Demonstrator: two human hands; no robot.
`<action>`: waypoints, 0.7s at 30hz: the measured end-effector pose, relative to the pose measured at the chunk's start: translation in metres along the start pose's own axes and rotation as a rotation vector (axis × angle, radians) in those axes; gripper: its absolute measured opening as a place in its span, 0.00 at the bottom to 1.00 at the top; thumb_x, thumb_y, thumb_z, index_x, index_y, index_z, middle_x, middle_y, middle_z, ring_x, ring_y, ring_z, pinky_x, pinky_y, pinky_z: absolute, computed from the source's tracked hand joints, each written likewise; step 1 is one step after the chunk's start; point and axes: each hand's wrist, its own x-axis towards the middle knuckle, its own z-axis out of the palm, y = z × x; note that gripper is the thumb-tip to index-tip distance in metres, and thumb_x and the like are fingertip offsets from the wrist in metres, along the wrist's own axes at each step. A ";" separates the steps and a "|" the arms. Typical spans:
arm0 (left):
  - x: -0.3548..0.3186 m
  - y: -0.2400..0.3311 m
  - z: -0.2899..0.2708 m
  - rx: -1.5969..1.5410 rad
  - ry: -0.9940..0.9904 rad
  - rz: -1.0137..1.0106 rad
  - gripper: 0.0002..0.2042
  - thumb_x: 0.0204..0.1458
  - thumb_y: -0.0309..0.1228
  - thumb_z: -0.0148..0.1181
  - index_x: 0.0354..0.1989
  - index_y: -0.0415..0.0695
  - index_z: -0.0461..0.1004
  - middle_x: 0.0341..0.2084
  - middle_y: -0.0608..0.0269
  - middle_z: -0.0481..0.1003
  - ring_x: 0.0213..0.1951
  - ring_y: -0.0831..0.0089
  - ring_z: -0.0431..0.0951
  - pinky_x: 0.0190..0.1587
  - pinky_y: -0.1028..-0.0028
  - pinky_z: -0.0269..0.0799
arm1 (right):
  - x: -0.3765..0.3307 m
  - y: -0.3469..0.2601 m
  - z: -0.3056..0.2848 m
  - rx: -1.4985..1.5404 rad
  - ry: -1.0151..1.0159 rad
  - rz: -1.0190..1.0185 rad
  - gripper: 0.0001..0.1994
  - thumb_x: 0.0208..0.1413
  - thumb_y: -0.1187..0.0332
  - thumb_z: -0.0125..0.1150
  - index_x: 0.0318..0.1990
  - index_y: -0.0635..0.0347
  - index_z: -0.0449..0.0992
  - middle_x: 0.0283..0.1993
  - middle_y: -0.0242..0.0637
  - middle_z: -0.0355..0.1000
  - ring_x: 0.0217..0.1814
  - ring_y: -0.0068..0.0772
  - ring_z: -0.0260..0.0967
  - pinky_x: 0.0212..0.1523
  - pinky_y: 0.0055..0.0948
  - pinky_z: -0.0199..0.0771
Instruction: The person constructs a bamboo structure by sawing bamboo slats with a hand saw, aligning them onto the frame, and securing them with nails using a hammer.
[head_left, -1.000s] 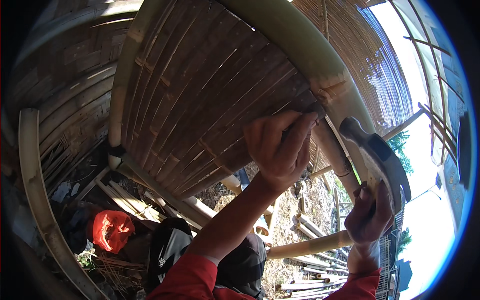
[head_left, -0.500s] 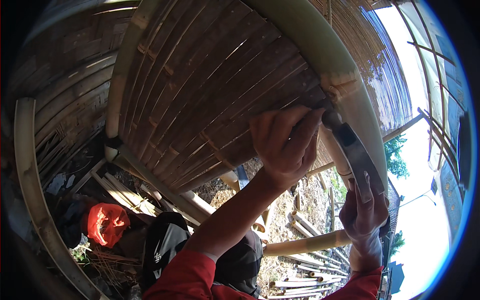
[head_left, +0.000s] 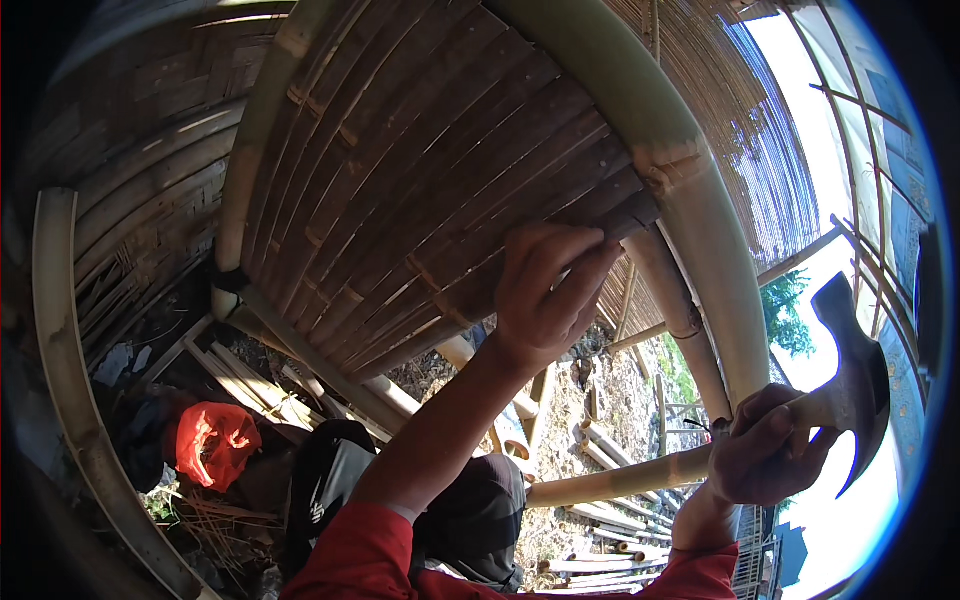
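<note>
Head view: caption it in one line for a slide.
Left hand at the edge of a dark slatted panel, right hand gripping a claw hammer.

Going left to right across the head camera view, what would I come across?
Curved bamboo piece, red plastic bag, left hand, right hand with its grip around a hammer's handle, then that hammer's head.

White sky (head_left: 855, 530) glares at right while slats (head_left: 440, 130) lie dim
</note>
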 end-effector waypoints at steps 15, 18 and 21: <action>-0.004 -0.003 -0.008 -0.058 -0.036 0.076 0.08 0.51 0.24 0.69 0.39 0.38 0.83 0.43 0.60 0.81 0.42 0.66 0.80 0.43 0.64 0.76 | 0.004 0.001 0.042 -0.208 -0.313 -0.390 0.16 0.62 0.84 0.59 0.58 0.68 0.75 0.35 0.47 0.76 0.27 0.39 0.76 0.23 0.31 0.71; -0.003 -0.005 -0.007 -0.073 -0.028 0.086 0.08 0.49 0.23 0.70 0.38 0.38 0.82 0.42 0.59 0.81 0.41 0.66 0.81 0.43 0.63 0.76 | -0.023 -0.005 0.009 0.080 -0.093 0.149 0.12 0.71 0.68 0.51 0.43 0.72 0.72 0.23 0.39 0.69 0.16 0.22 0.59 0.18 0.20 0.56; -0.004 -0.008 -0.014 -0.036 -0.058 0.072 0.09 0.48 0.22 0.70 0.38 0.37 0.82 0.41 0.59 0.80 0.41 0.66 0.80 0.43 0.63 0.76 | -0.004 -0.007 -0.007 -0.174 -0.087 -0.156 0.15 0.71 0.64 0.49 0.46 0.73 0.69 0.20 0.38 0.68 0.17 0.24 0.62 0.20 0.18 0.58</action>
